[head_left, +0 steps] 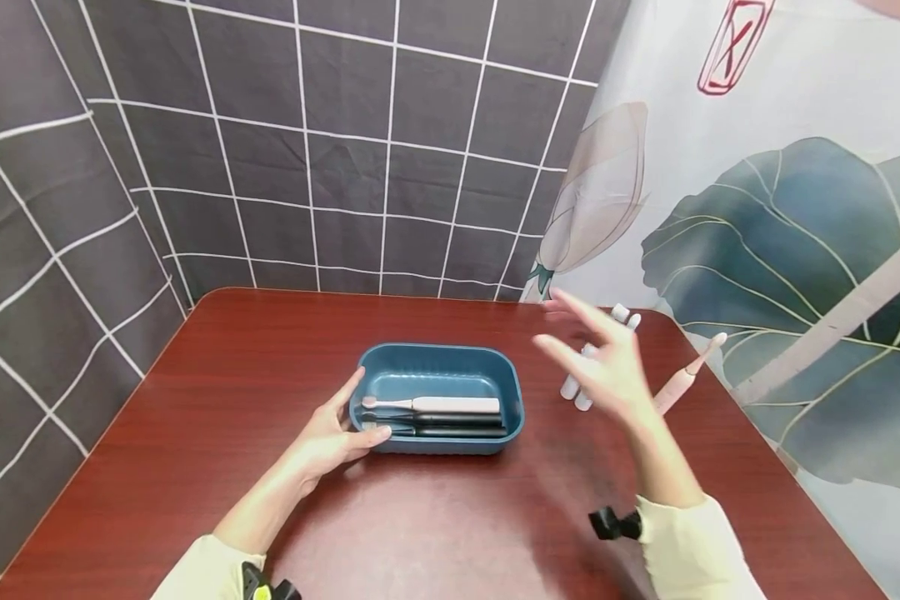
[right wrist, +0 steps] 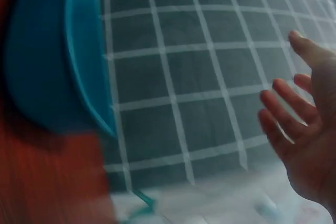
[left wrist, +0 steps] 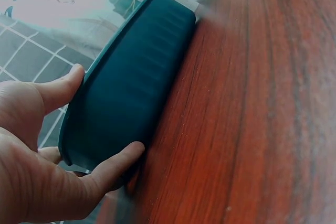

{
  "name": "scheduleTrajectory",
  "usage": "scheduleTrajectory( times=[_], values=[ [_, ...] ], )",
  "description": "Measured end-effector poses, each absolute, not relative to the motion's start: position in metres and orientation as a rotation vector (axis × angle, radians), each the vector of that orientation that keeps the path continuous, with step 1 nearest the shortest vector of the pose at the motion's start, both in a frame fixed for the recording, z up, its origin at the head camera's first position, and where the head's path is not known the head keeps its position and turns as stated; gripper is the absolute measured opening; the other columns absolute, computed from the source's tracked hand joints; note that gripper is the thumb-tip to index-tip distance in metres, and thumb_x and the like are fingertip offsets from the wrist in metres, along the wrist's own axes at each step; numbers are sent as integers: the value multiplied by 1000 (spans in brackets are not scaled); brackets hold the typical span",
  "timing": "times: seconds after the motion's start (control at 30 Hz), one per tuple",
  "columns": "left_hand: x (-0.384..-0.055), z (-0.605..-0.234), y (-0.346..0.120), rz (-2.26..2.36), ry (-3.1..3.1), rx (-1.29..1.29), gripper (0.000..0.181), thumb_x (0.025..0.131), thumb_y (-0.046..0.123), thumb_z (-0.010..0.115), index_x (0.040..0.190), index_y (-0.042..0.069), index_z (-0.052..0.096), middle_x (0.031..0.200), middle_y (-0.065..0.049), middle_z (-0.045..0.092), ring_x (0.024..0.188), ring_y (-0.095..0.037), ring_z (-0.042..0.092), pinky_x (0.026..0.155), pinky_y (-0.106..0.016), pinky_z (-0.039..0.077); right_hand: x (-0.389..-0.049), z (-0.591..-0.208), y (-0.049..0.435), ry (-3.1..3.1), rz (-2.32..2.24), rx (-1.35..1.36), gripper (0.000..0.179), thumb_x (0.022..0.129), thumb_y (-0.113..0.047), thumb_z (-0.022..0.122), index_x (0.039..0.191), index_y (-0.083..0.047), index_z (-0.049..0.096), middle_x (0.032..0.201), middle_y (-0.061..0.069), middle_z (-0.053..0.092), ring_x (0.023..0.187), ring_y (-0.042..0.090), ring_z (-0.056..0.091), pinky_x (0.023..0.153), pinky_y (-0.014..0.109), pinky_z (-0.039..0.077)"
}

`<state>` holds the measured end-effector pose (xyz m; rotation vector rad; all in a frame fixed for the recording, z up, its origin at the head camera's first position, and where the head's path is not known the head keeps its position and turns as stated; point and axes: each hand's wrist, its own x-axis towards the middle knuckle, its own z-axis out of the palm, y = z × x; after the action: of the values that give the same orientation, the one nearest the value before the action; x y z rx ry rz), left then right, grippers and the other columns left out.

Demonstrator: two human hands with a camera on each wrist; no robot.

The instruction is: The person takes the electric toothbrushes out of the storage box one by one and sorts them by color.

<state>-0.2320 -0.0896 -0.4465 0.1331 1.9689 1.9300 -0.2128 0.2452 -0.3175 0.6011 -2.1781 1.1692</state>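
Blue bin [head_left: 438, 447], toothbrushes [head_left: 457, 405] inside, clasped at its left end by the left grip [head_left: 333, 437]; right grip [head_left: 607, 362], spread wide and empty, held above the desk [head_left: 435, 517]!

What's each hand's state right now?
Left hand: holding the blue bin by one end.
Right hand: open, holding nothing.

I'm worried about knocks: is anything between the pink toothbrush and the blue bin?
Yes: white items lie on the table between the pink toothbrush and the blue bin; the right hand hovers there too, partly hiding them.
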Motion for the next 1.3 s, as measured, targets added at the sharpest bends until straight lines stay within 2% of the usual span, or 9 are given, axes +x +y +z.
scheduleTrajectory(
  times=[0.07,0.13,0.2,0.3,0.47,0.67,0.77,1.07,1.3],
  values=[
    [-232,-446,-88,1940,1968,131,98,73,19,82,147,43,22,153,-10,18,133,-30,34,85,-42,50,-232,-334,232,-2321,1137,667,62,76,-13,79,133,-19,55,114,1,64,101,21,61,83,33,50],
    [-233,-446,-87,1952,1958,136,99,73,17,83,148,41,22,153,-10,19,131,-29,36,85,-41,50,-250,-354,219,-2429,1114,746,65,76,-23,80,135,-23,52,117,-3,62,104,19,60,86,39,49],
    [-233,-446,-86,1962,1944,145,100,73,16,83,148,40,21,152,-11,21,128,-28,40,85,-41,50,-263,-374,207,-2538,1091,807,68,76,-29,80,137,-21,50,120,0,61,105,20,59,86,44,48],
    [-233,-446,-84,1967,1941,147,101,72,17,83,149,38,21,152,-12,22,127,-28,41,84,-40,51,-275,-399,190,-2690,972,849,69,78,-34,77,138,-18,48,121,5,61,108,21,58,89,43,47],
    [-232,-447,-83,1972,1936,140,99,74,16,82,149,38,22,152,-11,21,128,-29,40,83,-38,52,-280,-425,171,-2929,629,771,63,82,-46,70,137,-23,51,123,2,58,112,20,54,90,41,47],
    [-234,-450,-83,1966,1978,165,98,74,16,82,149,38,22,151,-10,26,132,-27,34,81,-35,52,-283,-435,162,-3008,398,747,45,85,-39,68,128,-27,61,109,-1,60,94,17,57,76,38,49],
    [-234,-452,-84,1977,1970,158,100,73,17,83,149,37,22,150,-11,28,130,-27,37,82,-36,52,-285,-438,161,-3011,384,769,39,86,-37,68,124,-29,63,101,-3,58,85,13,55,71,34,48],
    [-231,-450,-85,1980,1958,115,97,74,17,82,148,40,23,151,-11,25,129,-27,39,83,-38,52,-283,-437,161,-2870,466,757,31,88,-37,66,118,-34,66,90,-11,53,75,6,49,63,27,44],
    [-232,-449,-88,1958,1999,118,98,73,18,82,148,39,23,150,-11,26,128,-29,40,82,-38,52,-283,-414,170,-2586,876,665,33,82,-26,74,114,-23,70,85,-6,56,68,9,49,55,26,43]
  ],
)
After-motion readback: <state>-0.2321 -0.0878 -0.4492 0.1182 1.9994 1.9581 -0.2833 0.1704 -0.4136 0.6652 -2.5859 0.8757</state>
